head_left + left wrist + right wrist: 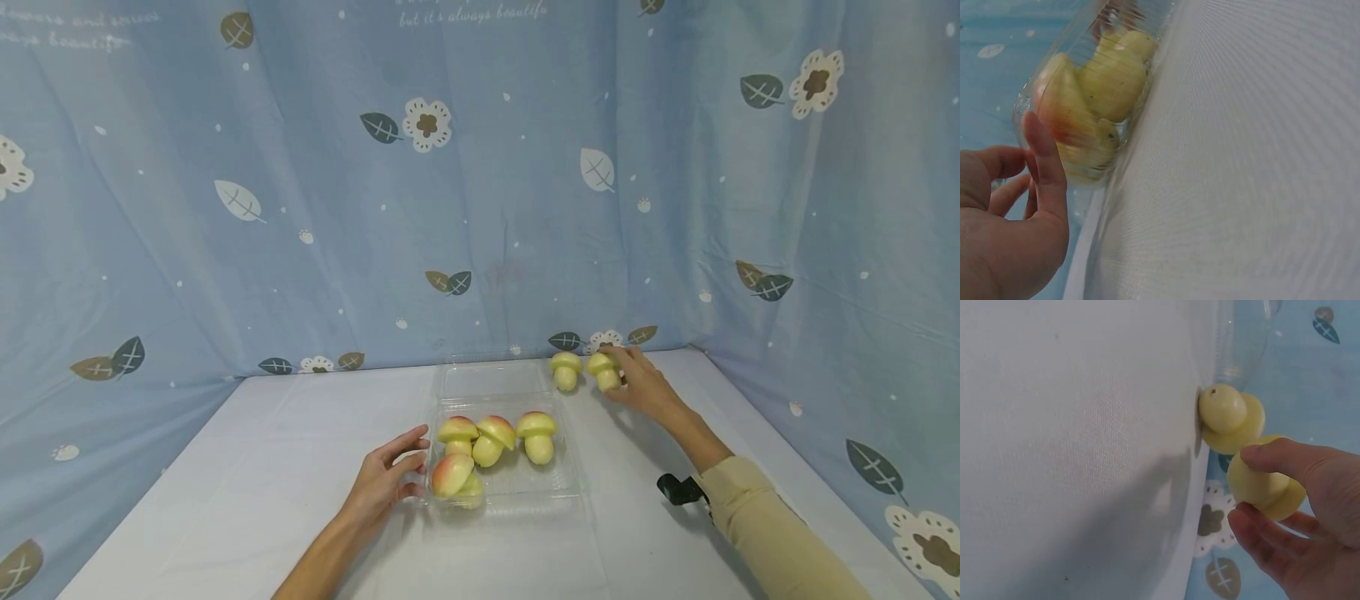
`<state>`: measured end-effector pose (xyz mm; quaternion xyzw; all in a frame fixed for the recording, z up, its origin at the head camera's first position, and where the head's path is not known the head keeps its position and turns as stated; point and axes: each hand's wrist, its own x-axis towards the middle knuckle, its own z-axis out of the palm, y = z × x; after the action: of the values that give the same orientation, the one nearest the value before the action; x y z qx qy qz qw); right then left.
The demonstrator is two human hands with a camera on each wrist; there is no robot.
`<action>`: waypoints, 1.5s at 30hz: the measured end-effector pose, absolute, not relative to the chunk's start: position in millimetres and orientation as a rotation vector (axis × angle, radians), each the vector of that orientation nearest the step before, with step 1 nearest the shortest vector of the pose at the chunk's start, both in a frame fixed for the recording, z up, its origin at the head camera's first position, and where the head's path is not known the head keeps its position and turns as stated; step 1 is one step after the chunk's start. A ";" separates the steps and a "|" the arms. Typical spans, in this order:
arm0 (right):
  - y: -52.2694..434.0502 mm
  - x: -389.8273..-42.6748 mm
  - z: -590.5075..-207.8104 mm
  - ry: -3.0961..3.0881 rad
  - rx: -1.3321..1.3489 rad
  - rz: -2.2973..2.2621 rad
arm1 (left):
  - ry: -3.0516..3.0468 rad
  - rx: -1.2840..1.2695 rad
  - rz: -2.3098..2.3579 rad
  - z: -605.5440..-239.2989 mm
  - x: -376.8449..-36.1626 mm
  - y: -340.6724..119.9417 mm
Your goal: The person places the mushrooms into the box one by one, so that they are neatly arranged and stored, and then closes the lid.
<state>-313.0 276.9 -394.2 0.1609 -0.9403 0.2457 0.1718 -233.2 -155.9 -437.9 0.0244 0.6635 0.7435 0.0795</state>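
At the far right of the table [262,467], right hand [648,387] grasps one yellow mushroom [604,372], thumb on one side, fingers on the other; can't tell if it's clear of the surface. Neighbour mushroom [566,372] sits just left of it. Left hand [382,479] is loose, fingers slightly bent at the left wall of the clear box [525,483], not clenched round anything. Box sits mid-table, lid [495,382] folded back behind it. Doing this well, my read: pinch firm enough that the smooth round body can't roll in the fingers, no hard squeeze. Straight up first, sideways second, else it likely knocks the neighbour or catches the lid edge. Left hand needs only light steadying; the plastic looks thin and would probably flex or slide under a push. Counts: six mushrooms visible, i.e. four boxed mushrooms [537,439], one in the right hand, one loose beside it. One box, one lid attached. Two hands, one patterned blue curtain [510,208].
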 end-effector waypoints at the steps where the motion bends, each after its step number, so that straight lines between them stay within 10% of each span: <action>1: 276.2 -311.5 -393.9 -2.667 0.461 0.699 | 1.986 0.072 2.227 -438.1 -233.2 -155.7; 45: 237.0 -264.1 -374.4 -2.556 0.641 0.570 | 1.998 0.115 2.228 -435.8 -229.7 -155.2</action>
<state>-264.1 237.0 -374.4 0.2318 -0.9247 0.2061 0.2209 -229.7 -155.2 -435.8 0.0382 0.6653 0.7420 0.0734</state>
